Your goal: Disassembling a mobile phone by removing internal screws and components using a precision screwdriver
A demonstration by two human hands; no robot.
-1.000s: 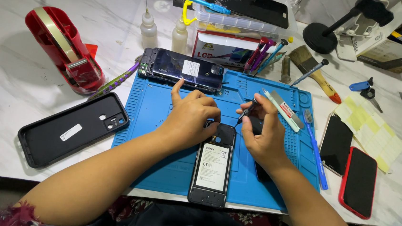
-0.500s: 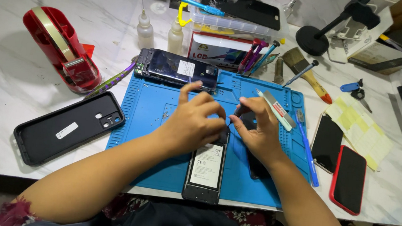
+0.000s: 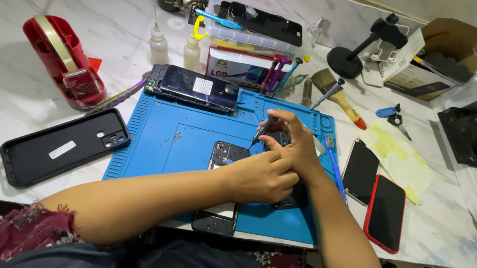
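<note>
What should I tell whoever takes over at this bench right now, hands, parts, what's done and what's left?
Right hand: holds a small screwdriver, its tip down at the upper end of the opened phone.
Left hand: rests on that phone, steadying it on the blue mat.
Parts: a second phone lies at the mat's top edge; a black case lies to the left on the table; two more phones lie on the right.
Done: the phone's back is off and its inner frame is exposed.
Left: the work at the phone's upper end is still in hand, and the phone is not closed up.
</note>
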